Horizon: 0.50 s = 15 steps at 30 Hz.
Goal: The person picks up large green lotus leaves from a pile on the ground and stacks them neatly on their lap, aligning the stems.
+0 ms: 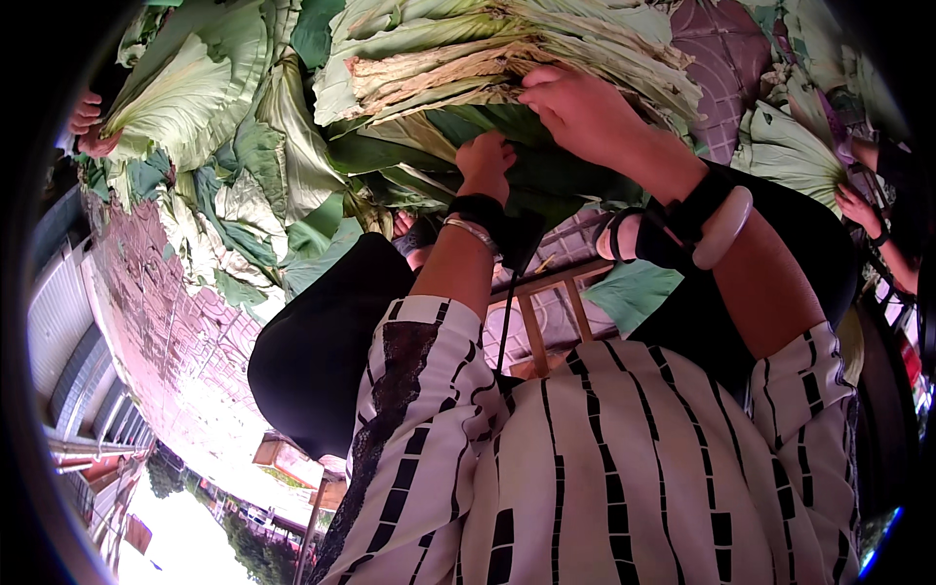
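Note:
A thick stack of large folded leaves [429,73], pale green with browned, crinkled edges, lies in front of me; they look like lotus leaves. My right hand [585,112] is at the stack's near edge, its thumb and fingers pinched on a leaf there. Just left of it and lower, my left hand [486,164] is closed with curled fingers above darker green leaves [409,151]. Whatever lies inside those fingers is hidden. Black bands circle both wrists, and a pale bangle [723,229] sits on the right forearm.
Loose leaves [283,214] are heaped at the left on paving [166,302]. Another person's hand [93,127] holds a leaf fan at far left; at the right, a person's hand [858,205] is by a leaf [785,151]. A wooden stool [534,327] stands between my knees.

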Each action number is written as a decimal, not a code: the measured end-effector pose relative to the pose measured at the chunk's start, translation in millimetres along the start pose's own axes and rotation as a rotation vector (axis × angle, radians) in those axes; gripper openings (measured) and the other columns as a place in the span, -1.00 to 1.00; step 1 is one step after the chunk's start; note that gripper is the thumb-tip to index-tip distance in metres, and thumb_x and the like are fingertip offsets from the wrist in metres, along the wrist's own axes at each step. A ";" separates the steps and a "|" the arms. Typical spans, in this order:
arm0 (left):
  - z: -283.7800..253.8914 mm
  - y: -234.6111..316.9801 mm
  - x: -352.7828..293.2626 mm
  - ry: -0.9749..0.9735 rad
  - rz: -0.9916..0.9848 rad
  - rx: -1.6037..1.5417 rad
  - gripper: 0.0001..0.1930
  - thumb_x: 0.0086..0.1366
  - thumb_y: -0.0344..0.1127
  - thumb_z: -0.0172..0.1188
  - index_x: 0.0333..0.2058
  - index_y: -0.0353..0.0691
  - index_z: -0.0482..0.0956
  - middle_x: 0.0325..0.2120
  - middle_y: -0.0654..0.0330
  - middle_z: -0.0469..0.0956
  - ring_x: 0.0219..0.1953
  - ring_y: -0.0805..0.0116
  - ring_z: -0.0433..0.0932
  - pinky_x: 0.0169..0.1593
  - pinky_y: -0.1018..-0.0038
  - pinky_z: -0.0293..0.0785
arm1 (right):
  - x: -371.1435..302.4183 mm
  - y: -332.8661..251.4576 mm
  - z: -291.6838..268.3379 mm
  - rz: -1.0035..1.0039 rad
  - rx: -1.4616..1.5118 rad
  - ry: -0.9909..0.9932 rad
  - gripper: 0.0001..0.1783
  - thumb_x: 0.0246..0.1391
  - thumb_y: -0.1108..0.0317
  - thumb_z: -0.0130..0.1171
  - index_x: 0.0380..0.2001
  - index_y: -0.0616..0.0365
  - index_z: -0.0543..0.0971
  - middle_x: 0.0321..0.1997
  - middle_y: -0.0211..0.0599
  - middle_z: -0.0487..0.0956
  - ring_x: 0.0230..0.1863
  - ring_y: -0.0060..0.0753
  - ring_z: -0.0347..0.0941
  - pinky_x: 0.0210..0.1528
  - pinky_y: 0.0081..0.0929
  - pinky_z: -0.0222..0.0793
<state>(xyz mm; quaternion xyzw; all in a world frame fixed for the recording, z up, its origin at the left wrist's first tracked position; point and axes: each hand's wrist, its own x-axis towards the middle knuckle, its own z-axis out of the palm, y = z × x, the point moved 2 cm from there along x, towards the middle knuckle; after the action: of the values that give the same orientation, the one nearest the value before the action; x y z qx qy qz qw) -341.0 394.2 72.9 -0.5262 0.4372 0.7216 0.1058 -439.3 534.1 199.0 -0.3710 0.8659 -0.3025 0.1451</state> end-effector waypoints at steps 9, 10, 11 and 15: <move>13.7 8.8 2.9 -0.164 -0.090 -0.202 -0.79 0.33 -0.41 0.06 -0.16 -0.43 0.52 -0.23 0.05 0.53 -0.21 0.16 0.58 -0.03 0.28 0.58 | -1.2 1.0 4.0 0.007 0.001 0.007 -0.83 0.07 0.51 0.05 -0.31 0.27 0.61 -0.04 -0.26 0.57 -0.09 -0.05 0.52 -0.10 -0.20 0.49; 17.4 11.3 -0.9 -0.169 -0.094 -0.204 -0.79 0.33 -0.41 0.06 -0.16 -0.43 0.52 -0.23 0.05 0.53 -0.21 0.16 0.58 -0.03 0.28 0.58 | -3.2 -0.2 1.9 0.010 -0.004 0.005 -0.83 0.07 0.51 0.05 -0.31 0.27 0.61 -0.04 -0.26 0.57 -0.09 -0.05 0.52 -0.10 -0.20 0.49; 20.1 13.8 -6.2 -0.219 -0.043 -0.240 -0.80 0.34 -0.43 0.02 -0.17 -0.43 0.53 -0.24 0.05 0.55 -0.18 0.15 0.58 0.02 0.27 0.57 | -6.3 -2.9 -1.7 -0.031 -0.089 0.096 -0.85 0.01 0.49 0.09 -0.34 0.21 0.61 -0.07 -0.30 0.55 -0.08 -0.09 0.52 -0.10 -0.19 0.50; 11.4 26.4 -11.6 -0.562 0.456 0.145 -0.81 0.27 -0.47 0.11 -0.17 -0.42 0.53 -0.21 0.03 0.58 -0.15 0.15 0.60 -0.02 0.20 0.62 | -11.9 -26.7 -9.3 -0.145 -0.185 0.236 -0.88 -0.10 0.48 0.17 -0.39 0.15 0.56 -0.15 -0.32 0.49 -0.08 -0.14 0.49 -0.12 -0.20 0.52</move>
<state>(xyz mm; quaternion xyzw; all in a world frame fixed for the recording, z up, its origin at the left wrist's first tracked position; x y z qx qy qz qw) -359.8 390.5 97.2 -0.1878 0.5472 0.8101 0.0950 -420.8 532.2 223.4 -0.4062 0.8720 -0.2729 -0.0146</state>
